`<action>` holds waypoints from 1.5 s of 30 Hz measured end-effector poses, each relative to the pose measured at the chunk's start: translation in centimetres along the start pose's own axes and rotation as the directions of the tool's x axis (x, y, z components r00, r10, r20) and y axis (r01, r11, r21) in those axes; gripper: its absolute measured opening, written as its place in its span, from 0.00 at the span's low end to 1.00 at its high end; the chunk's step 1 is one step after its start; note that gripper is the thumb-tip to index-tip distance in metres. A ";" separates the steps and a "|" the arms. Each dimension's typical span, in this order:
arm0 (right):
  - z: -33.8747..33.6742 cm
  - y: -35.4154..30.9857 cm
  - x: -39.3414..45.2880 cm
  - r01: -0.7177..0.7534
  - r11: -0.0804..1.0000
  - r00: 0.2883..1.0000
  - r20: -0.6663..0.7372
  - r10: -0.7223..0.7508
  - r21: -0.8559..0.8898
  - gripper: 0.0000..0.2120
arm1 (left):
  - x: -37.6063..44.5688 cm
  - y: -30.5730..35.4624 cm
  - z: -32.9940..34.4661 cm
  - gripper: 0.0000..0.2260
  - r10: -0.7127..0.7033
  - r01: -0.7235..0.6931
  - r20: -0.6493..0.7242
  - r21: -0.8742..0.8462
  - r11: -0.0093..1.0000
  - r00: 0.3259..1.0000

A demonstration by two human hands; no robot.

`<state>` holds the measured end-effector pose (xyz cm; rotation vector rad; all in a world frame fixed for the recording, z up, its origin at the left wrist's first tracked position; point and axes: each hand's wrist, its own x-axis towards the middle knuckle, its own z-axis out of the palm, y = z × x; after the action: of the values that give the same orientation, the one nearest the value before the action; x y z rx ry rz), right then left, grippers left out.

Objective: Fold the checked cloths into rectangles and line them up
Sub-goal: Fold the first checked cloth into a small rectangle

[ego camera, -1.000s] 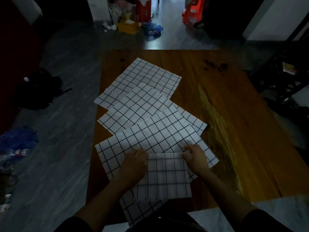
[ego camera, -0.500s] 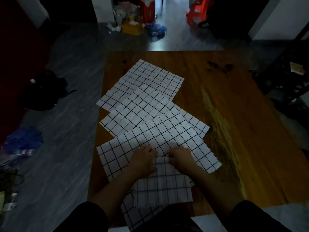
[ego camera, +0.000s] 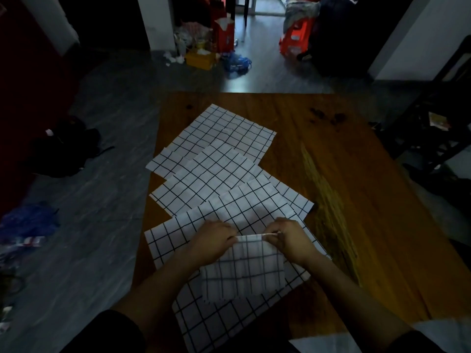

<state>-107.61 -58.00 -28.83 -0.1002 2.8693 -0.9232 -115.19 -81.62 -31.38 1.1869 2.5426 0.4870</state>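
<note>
Several white cloths with black checks lie overlapping on the left half of a wooden table (ego camera: 356,200). The nearest is a small folded checked cloth (ego camera: 244,273) lying on top of a large flat checked cloth (ego camera: 173,240). My left hand (ego camera: 214,240) pinches the far left corner of the folded cloth and my right hand (ego camera: 288,238) pinches its far right corner; the far edge is lifted slightly off the cloth below. Two more flat checked cloths lie further back, one in the middle (ego camera: 209,179) and one at the far end (ego camera: 226,131).
The table's left edge drops to a grey floor with a dark bag (ego camera: 63,149) and blue plastic (ego camera: 28,222). Boxes and clutter (ego camera: 204,57) stand beyond the far edge. A dark chair frame (ego camera: 438,128) is at the right. A white sheet (ego camera: 328,341) lies at the near edge.
Both hands drew together at the folded cloth's far edge, then spread to its far corners and pinched them, raising that edge. The camera tilted up a little.
</note>
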 end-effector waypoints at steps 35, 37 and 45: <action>-4.8 -3.1 0.9 0.086 0.968 0.909 -0.416 0.021 0.236 0.07 | -2.3 -1.0 -9.0 0.09 -0.186 -0.014 -0.256 -0.621 0.783 0.949; -4.8 -3.0 0.8 0.162 0.968 0.875 -0.481 -0.052 0.192 0.09 | -1.9 -1.2 -9.6 0.09 -0.247 0.007 -0.290 -0.635 0.773 0.925; -4.2 -1.6 -0.2 0.088 0.995 0.994 -0.066 -0.090 -0.035 0.38 | -0.6 -0.5 -12.6 0.10 -0.223 -0.060 -0.364 -0.625 0.778 0.904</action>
<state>-107.98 -56.88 -24.50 -0.2060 2.9643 -0.9124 -120.13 -84.65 -20.19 0.7583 2.3950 1.5730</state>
